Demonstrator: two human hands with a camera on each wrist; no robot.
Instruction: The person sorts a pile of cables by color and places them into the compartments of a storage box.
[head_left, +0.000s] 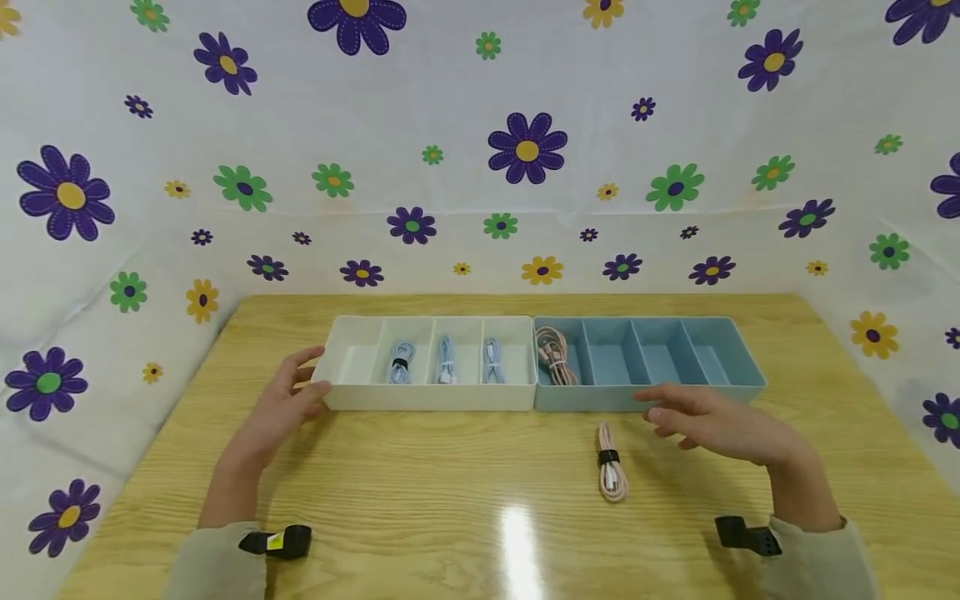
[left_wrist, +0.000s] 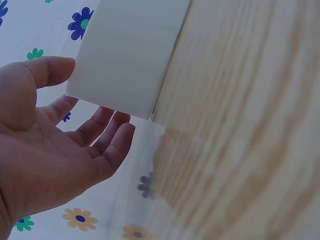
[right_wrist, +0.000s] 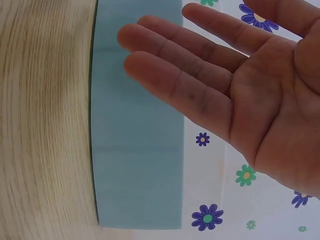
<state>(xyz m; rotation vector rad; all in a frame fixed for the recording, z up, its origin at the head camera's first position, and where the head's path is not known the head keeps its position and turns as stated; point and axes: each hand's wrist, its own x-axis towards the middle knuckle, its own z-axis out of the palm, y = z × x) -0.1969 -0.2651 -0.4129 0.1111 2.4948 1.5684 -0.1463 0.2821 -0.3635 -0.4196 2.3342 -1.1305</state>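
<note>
My left hand (head_left: 276, 410) is at the left end of a white divided box (head_left: 431, 398), thumb and relaxed fingertips right at its end wall. Its fingers (left_wrist: 117, 150) are spread and gently bent in the left wrist view. Over the front edge of a blue divided box (head_left: 585, 400) my right hand (head_left: 720, 427) hovers, holding nothing. In the right wrist view its fingers (right_wrist: 165, 80) extend across the blue front wall. On the table, left of that hand, lies a coiled pink cable (head_left: 612, 483) bound with a black strap.
Coiled light-blue cables (head_left: 401, 367) sit in three white-box compartments, one each. Pink cable (head_left: 553, 354) lies coiled in the blue box's leftmost compartment. Both boxes stand end to end on the wooden table (head_left: 420, 500). A flower-print cloth (head_left: 450, 100) rises behind and at both sides.
</note>
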